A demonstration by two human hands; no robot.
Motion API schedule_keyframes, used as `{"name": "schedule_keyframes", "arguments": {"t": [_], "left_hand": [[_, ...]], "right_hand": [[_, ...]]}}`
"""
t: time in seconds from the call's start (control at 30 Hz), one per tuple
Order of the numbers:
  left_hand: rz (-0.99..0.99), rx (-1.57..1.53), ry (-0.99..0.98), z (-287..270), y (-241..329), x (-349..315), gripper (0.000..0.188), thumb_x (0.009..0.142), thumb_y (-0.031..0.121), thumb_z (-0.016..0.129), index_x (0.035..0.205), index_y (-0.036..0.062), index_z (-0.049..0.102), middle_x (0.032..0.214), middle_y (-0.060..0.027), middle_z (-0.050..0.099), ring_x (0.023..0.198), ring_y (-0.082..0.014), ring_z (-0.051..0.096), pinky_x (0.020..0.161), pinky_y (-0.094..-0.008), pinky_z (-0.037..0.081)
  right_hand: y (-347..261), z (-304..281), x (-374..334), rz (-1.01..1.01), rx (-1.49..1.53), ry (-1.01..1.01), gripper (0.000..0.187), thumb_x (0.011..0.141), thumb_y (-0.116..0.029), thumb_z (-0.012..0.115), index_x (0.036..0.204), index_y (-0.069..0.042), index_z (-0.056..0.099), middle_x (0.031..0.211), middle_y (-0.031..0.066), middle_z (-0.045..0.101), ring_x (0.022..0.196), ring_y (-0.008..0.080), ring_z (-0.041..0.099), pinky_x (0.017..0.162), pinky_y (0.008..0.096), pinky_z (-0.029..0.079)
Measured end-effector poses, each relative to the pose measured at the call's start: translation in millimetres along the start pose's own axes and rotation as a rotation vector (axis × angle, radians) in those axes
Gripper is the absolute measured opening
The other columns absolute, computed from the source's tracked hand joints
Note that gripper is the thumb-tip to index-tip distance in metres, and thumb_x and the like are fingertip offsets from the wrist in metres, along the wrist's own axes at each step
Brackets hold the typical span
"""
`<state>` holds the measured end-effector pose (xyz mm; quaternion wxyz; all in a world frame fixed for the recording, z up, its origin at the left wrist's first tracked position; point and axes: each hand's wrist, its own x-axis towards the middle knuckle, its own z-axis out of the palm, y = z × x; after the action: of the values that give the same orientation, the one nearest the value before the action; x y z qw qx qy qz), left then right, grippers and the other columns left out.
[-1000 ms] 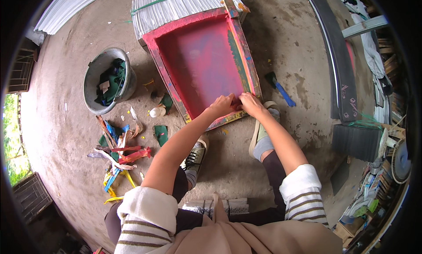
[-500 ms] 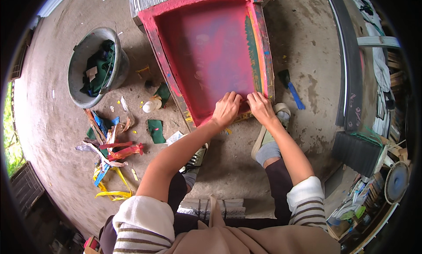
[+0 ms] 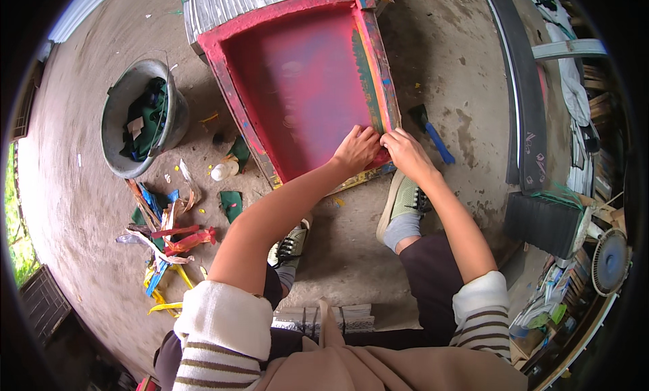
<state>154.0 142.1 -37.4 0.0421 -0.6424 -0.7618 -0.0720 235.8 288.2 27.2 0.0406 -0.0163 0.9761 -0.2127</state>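
A pink-stained screen-printing frame (image 3: 236, 117) with a purplish-pink mesh (image 3: 304, 87) lies before me. Down its right inner side runs a green strip (image 3: 367, 83), beside orange and yellow strips. My left hand (image 3: 359, 149) is at the near right corner, fingers curled down against the frame. Close beside it, my right hand (image 3: 405, 153) pinches at the near end of the right rail. Whatever thin thing the fingertips hold there is too small and covered to make out. Both hands are closed.
Corrugated sheets (image 3: 250, 9) lie under the frame's far end. On the left stand a grey bucket (image 3: 110, 137) with dark green scraps and a heap of torn coloured strips (image 3: 172, 239). A blue-handled tool (image 3: 439, 144) lies right; a round fan (image 3: 610, 262) is farther right.
The view has shifted, so the frame and floor things sit farther left. My hands have drawn closer together at the right rail, the left one moving right along the near edge.
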Motion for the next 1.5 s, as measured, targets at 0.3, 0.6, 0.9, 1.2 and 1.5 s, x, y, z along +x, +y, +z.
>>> {"name": "schedule_keyframes", "arguments": {"t": [0.3,0.6,0.9,1.2,1.5], "left_hand": [[0.363,0.138,-0.118,28,-15,5,0.022,0.08,0.034,0.055,0.076,0.015,0.064,0.082,-0.0009,0.059,0.085,-0.0196,0.055,0.076,-0.0359,0.044],[0.502,-0.372,-0.467,-2,-45,32,0.022,0.085,0.028,0.054,0.097,0.0143,0.064,0.085,-0.0072,0.06,0.089,-0.0245,0.059,0.081,-0.0378,0.05],[0.427,-0.341,-0.305,-1,-38,16,0.022,0.084,0.03,0.055,0.079,0.009,0.06,0.074,-0.0045,0.06,0.083,-0.0225,0.061,0.074,-0.0362,0.051],[-0.277,-0.484,-0.435,-14,5,-3,0.032,0.087,0.029,0.056,0.087,-0.001,0.046,0.07,-0.0185,0.061,0.075,-0.0313,0.064,0.06,-0.042,0.052],[-0.588,-0.513,-0.881,-20,-1,28,0.045,0.089,0.044,0.049,0.106,0.0055,0.064,0.105,-0.0127,0.066,0.105,-0.0275,0.06,0.085,-0.039,0.047]], "right_hand": [[10,14,-14,-0.118,-0.28,-0.014,0.007,0.073,-0.005,0.059,0.08,-0.006,0.062,0.094,0.0027,0.055,0.101,0.0208,0.048,0.08,0.036,0.041],[22,12,-16,-0.145,-0.257,-0.131,0.008,0.075,-0.014,0.063,0.078,-0.008,0.059,0.093,0.0017,0.051,0.097,0.0216,0.046,0.083,0.0364,0.041],[11,15,-20,-0.075,-0.2,-0.068,0.011,0.073,-0.013,0.065,0.081,-0.007,0.062,0.091,0.0017,0.053,0.095,0.0222,0.045,0.084,0.0365,0.041],[-25,48,-16,0.246,-0.214,0.167,0.008,0.071,-0.01,0.066,0.076,-0.004,0.064,0.08,0.0067,0.058,0.094,0.028,0.048,0.08,0.0393,0.043],[-41,67,-27,0.554,0.275,0.702,0.02,0.076,0.005,0.053,0.094,-0.004,0.055,0.098,0.014,0.048,0.095,0.0338,0.049,0.084,0.0432,0.041]]}}
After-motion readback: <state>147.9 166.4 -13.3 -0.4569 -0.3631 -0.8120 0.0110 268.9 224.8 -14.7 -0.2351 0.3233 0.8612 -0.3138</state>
